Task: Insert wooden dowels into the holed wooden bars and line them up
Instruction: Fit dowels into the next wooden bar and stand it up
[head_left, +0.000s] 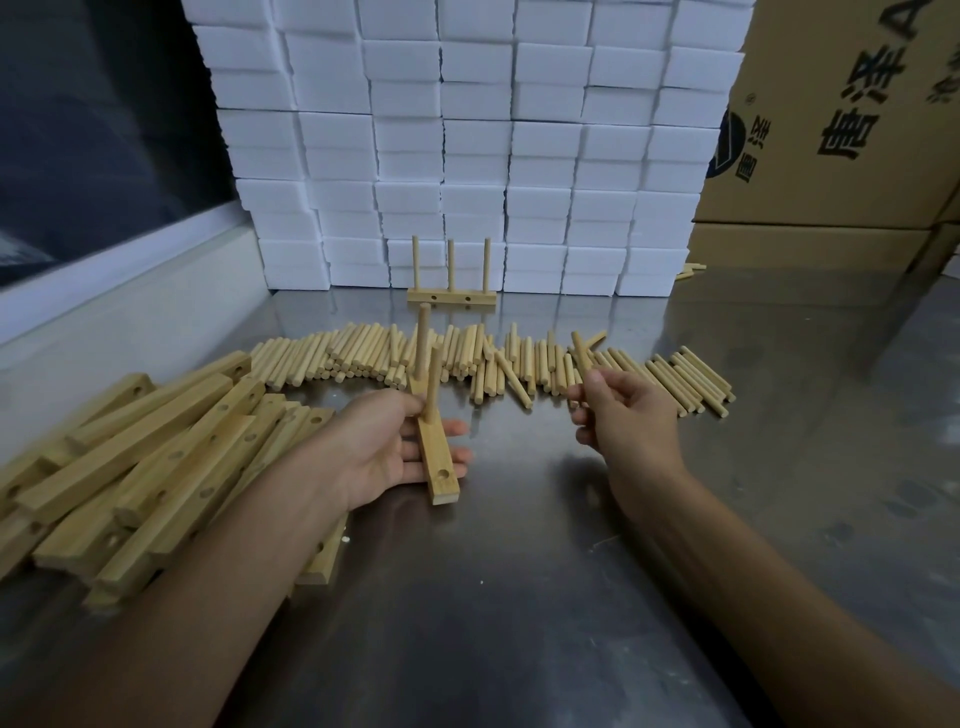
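**Bar half-filled, third dowel in hand**

Head view. Left hand (384, 447) palm up, fingers curled under bar (439, 462) at centre; two dowels (427, 364) upright in it, near hole open. Right hand (621, 410) pinching one dowel (582, 353) above loose dowel row (363, 353). Finished bar (451, 297) with three dowels standing far centre, before white blocks (467, 156). Unfilled bars (135, 467) heaped left on steel table (519, 597).

A single wide-angle camera sat on the person's head and looked forward and down across the desk (519, 571). It was close: both forearms entered from the lower edge and the hands sat near mid-frame. The far view ended at a wall of white blocks (467, 130), with straight edges bowed toward the frame's borders. No second view overlapped it.
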